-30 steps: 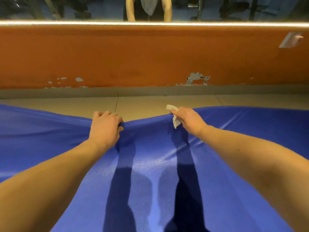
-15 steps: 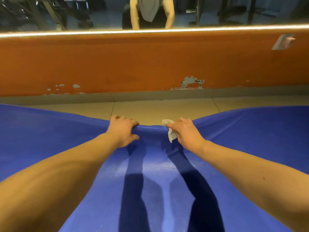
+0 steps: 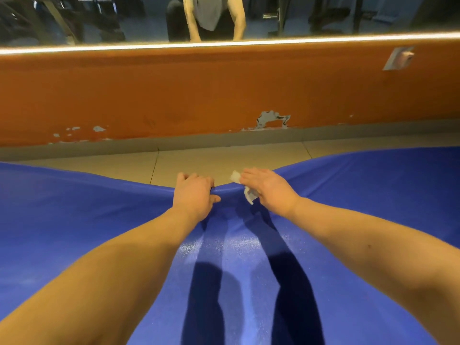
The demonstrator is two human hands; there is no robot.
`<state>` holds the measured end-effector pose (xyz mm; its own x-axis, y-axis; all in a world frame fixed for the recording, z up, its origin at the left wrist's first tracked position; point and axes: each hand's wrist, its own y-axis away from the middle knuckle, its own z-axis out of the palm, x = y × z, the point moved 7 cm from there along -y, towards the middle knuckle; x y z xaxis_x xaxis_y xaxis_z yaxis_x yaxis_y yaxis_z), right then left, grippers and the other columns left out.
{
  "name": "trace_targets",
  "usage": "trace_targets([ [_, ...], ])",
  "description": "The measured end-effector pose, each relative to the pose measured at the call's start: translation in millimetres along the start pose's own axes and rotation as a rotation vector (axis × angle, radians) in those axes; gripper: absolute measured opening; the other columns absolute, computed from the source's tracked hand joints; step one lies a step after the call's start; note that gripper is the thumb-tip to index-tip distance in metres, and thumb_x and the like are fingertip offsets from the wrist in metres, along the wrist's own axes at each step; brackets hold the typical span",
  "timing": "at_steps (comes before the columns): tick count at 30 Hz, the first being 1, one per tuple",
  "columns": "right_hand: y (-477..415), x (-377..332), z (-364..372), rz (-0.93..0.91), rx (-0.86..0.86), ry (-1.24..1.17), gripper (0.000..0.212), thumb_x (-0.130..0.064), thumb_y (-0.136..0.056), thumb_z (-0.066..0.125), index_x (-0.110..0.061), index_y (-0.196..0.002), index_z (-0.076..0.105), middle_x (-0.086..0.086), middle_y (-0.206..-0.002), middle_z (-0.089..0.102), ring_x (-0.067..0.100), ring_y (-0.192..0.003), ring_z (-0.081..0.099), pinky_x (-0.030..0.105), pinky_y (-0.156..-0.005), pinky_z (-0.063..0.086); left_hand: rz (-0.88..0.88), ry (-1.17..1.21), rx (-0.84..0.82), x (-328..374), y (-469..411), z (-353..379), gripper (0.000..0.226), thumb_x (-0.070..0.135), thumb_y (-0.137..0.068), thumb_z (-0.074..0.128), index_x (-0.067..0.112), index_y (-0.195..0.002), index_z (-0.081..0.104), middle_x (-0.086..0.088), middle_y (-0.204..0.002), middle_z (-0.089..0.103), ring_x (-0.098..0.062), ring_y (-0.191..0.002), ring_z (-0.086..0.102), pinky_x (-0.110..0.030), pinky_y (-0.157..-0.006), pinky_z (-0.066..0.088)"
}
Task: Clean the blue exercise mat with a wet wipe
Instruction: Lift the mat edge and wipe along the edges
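Orange wall (image 3: 199, 95) at twelve o'clock; my left hand (image 3: 193, 195) grips the mat (image 3: 87, 220) edge, right hand (image 3: 268, 190) pinches a half-hidden wipe (image 3: 235, 176) at its nine.

Arms fwd, L hand (image 3: 193, 195) gripping mat (image 3: 99, 220) (thumb out), R hand (image 3: 268, 192) holding wipe (image 3: 235, 176)

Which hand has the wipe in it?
The right hand holds the white wet wipe at the far edge of the blue mat. The left hand grips only the mat's edge.
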<state>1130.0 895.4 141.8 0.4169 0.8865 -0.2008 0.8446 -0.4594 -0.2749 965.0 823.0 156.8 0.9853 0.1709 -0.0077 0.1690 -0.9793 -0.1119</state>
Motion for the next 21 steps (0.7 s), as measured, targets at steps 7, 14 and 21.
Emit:
trace_targets([
  [7, 33, 42, -36, 0.286, 0.101, 0.089, 0.039, 0.005, -0.086, 0.054, -0.008, -0.120, 0.068, 0.013, -0.116, 0.067, 0.039, -0.109, 0.062, 0.044, -0.091, 0.050, -0.038, -0.018, -0.001, 10, 8, -7, 0.026, 0.048, -0.094, 0.062, 0.025, -0.084, 0.053, 0.005, -0.080, 0.058, -0.020, -0.088, 0.048, -0.034, -0.092, 0.029],
  [14, 9, -24, -10, 0.087, 0.066, -0.191, 0.034, 0.007, -0.091, 0.051, -0.006, -0.117, 0.070, 0.011, -0.111, 0.071, 0.034, -0.101, 0.063, 0.049, -0.090, 0.052, -0.068, -0.047, -0.020, 10, 21, -20, 0.025, 0.046, -0.094, 0.062, 0.025, -0.082, 0.053, 0.007, -0.076, 0.057, -0.020, -0.082, 0.049, -0.034, -0.088, 0.029],
  [21, 42, 38, -37, 0.122, 0.103, -0.094, 0.067, 0.011, -0.091, 0.048, -0.030, -0.143, 0.056, -0.003, -0.106, 0.069, 0.022, -0.094, 0.054, 0.031, -0.089, 0.045, -0.041, -0.057, -0.023, 19, 29, -27, 0.030, 0.045, -0.094, 0.062, 0.027, -0.076, 0.048, 0.006, -0.067, 0.054, -0.021, -0.076, 0.050, -0.033, -0.081, 0.025],
])
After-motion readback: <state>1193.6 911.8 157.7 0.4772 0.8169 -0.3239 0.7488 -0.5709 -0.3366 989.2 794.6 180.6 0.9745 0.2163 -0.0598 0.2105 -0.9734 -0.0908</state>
